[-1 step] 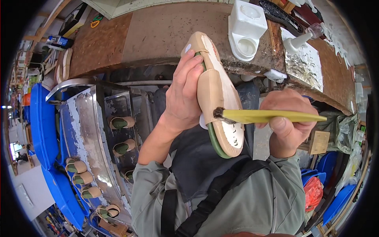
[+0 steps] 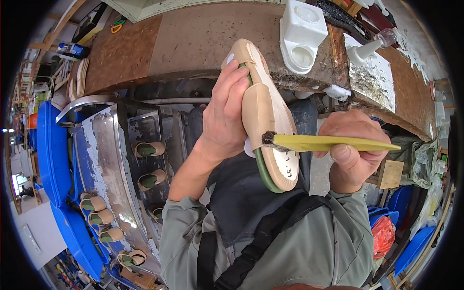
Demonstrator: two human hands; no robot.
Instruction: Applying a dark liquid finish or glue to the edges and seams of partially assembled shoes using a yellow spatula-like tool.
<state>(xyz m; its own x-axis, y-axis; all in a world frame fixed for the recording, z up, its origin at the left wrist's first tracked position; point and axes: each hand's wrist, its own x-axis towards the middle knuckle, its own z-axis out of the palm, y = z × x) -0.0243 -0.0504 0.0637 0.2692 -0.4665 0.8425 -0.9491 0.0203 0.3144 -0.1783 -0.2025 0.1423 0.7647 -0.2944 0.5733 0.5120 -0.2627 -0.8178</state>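
- The left hand is closed around a shoe last with a beige upper and insole pulled over it, gripping it from the person's left side, fingers wrapped over the edge near the upper end.
- The shoe is held in the air in front of the chest, below the edge of the brown tabletop, sole side facing up toward the camera; the green body of the last shows along its lower left edge.
- Its long axis runs from upper left to lower right (slightly tilted, the lower end nearest the body).
- The right hand is closed on a yellow-handled brush, thumb on top.
- The brush lies almost level, crossing the shoe's long axis; its dark bristle tip touches the sole's left side, just beside the left hand's palm.
- So the shoe lies to the left of the right hand, and the brush handle bridges the gap between them; the left hand is the nearer one, being in full contact.
- On the tabletop behind stand a white plastic container and a white-nozzled bottle.
- To the left, a metal rack carries more lasted shoes in rows, with blue bins beside it.
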